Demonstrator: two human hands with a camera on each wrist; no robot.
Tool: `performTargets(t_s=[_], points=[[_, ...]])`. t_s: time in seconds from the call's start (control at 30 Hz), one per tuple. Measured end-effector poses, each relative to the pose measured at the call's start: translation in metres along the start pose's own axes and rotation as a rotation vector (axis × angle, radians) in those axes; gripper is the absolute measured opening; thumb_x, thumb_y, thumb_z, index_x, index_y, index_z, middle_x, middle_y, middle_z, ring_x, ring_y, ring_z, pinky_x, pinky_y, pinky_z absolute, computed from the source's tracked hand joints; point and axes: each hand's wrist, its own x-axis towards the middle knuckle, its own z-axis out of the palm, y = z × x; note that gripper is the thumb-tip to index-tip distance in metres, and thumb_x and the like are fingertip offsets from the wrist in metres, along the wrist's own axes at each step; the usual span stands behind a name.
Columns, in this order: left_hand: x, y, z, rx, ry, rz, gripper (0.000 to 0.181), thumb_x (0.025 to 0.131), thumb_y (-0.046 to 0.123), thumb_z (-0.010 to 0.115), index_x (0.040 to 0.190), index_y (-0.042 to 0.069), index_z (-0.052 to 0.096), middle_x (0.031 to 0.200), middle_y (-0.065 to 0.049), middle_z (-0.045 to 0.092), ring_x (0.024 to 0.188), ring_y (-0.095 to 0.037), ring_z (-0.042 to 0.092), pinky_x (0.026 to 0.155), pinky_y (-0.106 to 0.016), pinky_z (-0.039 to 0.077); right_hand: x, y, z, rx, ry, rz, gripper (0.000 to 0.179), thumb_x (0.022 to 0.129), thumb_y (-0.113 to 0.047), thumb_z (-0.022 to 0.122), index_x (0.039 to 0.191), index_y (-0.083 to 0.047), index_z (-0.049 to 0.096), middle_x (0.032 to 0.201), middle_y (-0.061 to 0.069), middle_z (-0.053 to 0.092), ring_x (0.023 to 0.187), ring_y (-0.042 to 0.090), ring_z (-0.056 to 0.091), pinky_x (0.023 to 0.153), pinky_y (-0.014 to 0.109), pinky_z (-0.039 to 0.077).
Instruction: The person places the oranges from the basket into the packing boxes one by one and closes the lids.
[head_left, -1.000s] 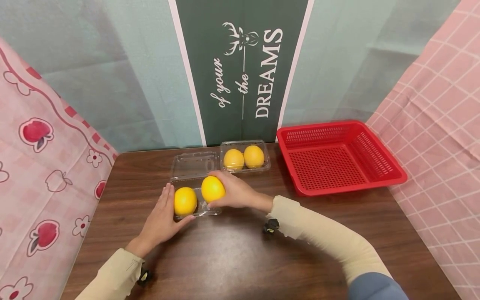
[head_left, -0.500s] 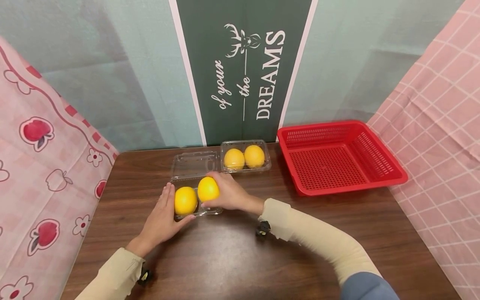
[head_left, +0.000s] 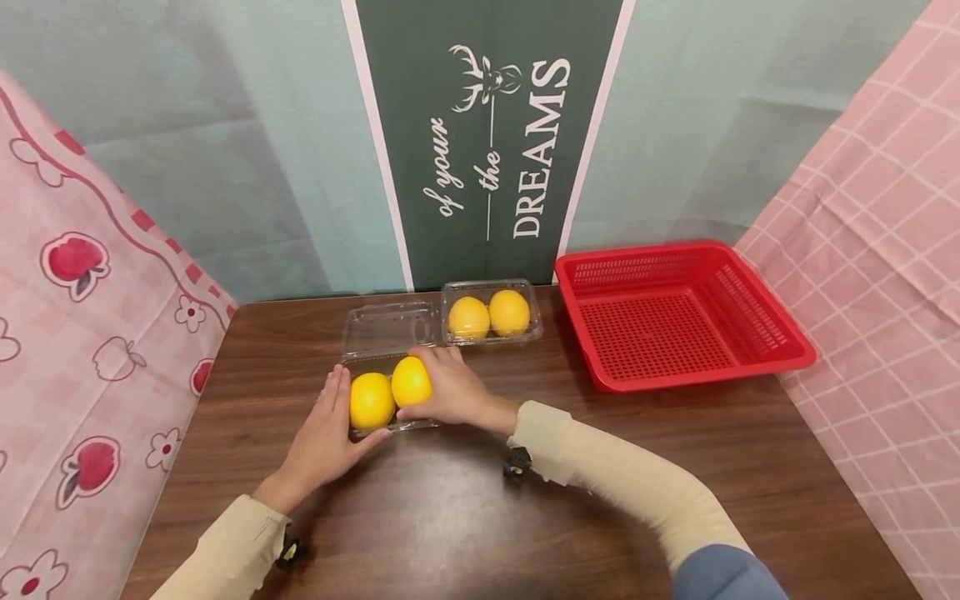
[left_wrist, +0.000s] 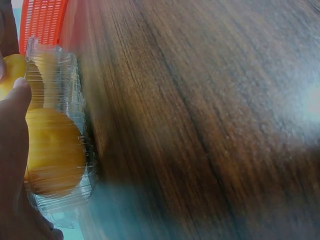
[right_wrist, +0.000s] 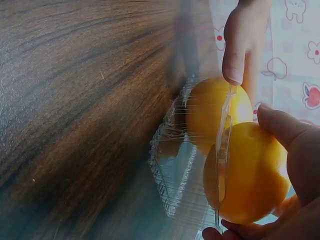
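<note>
My right hand [head_left: 456, 390] grips an orange [right_wrist: 255, 175] from its right side. The lower part of that orange shows through the wall of an open clear plastic clamshell box [right_wrist: 167, 150], and its upper part stands above the rim. Close beside it, a second orange [head_left: 371, 402] sits in the left half of the box. My left hand [head_left: 324, 437] rests against the box's left end with fingers straight, its thumb [left_wrist: 20, 92] along the front rim. The clear lid [head_left: 390, 327] lies folded back behind the box.
Behind to the right stands another clear box [head_left: 491, 337] with two oranges [head_left: 469, 318] inside. A red plastic basket [head_left: 686, 379] is at the right rear of the wooden table [head_left: 465, 508]. Fabric walls close off the back and both sides.
My right hand has carried its orange leftward and slightly down, nearer the orange in the box. My left hand and the box have stayed in place.
</note>
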Motion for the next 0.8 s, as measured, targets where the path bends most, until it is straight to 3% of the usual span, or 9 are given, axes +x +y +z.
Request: performTargets(t_s=[0.33,0.63,0.8], points=[[0.001,-0.001,0.001,-0.013,0.019,0.005,0.117,0.088,0.058,0.073,0.158,-0.011,0.009,0.165,-0.03,0.011,0.151,-0.047,0.018,0.117,-0.062,0.026,0.0,0.004,-0.003,0.042,-0.013,0.033,0.098,0.076,-0.053,0.086,0.153,-0.009,0.043,0.149,0.013,0.051,0.129,0.03,0.046,0.105,0.043,0.047],[0.003,-0.005,0.006,-0.028,-0.011,-0.018,0.119,0.087,0.06,0.072,0.159,-0.008,0.006,0.167,-0.028,0.007,0.152,-0.045,0.016,0.118,-0.062,0.025,0.001,0.012,0.001,0.162,0.051,0.041,0.069,0.091,-0.036,0.077,0.144,-0.003,0.051,0.143,0.014,0.056,0.133,0.033,0.046,0.11,0.044,0.042],[0.003,-0.006,0.008,-0.042,-0.007,-0.02,0.12,0.086,0.06,0.074,0.159,-0.008,0.006,0.167,-0.028,0.007,0.152,-0.045,0.016,0.117,-0.062,0.026,0.0,0.016,0.003,0.256,0.107,0.075,0.058,0.091,-0.024,0.075,0.138,0.003,0.053,0.137,0.02,0.056,0.129,0.036,0.049,0.108,0.046,0.044]])
